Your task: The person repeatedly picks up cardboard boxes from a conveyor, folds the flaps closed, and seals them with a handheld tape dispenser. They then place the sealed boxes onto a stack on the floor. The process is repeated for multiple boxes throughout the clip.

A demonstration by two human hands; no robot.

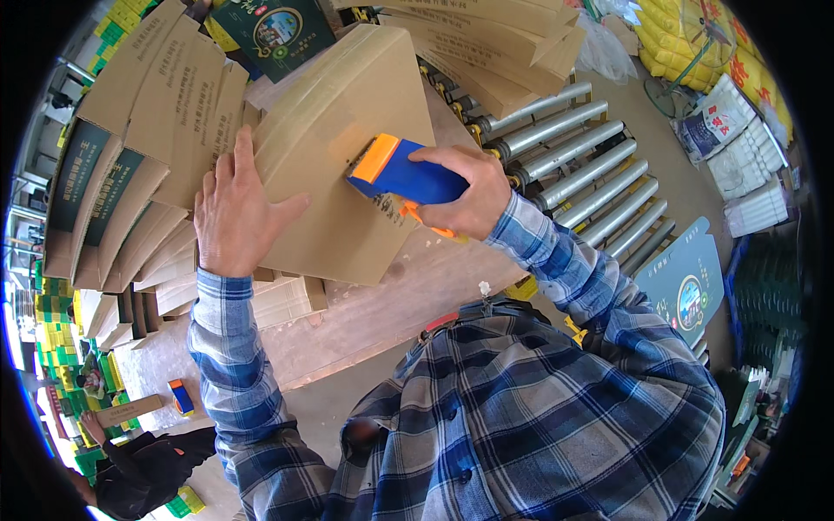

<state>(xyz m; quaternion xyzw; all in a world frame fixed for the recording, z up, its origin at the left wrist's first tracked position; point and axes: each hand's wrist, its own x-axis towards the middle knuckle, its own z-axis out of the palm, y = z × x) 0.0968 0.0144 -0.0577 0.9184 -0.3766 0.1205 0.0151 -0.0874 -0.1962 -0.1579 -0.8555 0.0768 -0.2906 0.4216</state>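
Observation:
A brown cardboard box lies tilted on the table, with clear packing tape along its upper left edge. My right hand is closed around a blue and orange tape dispenser, whose orange front end is at the box's face. Dark printed writing shows on the cardboard just below the dispenser. My left hand lies against the left side of the box, fingers extended and thumb apart, gripping nothing. What is under its palm is hidden.
Flattened cartons are stacked at the left, and more cartons lie beyond the box. A roller conveyor runs along the right. At lower left, another person is near a second tape dispenser. A dark green carton stands right.

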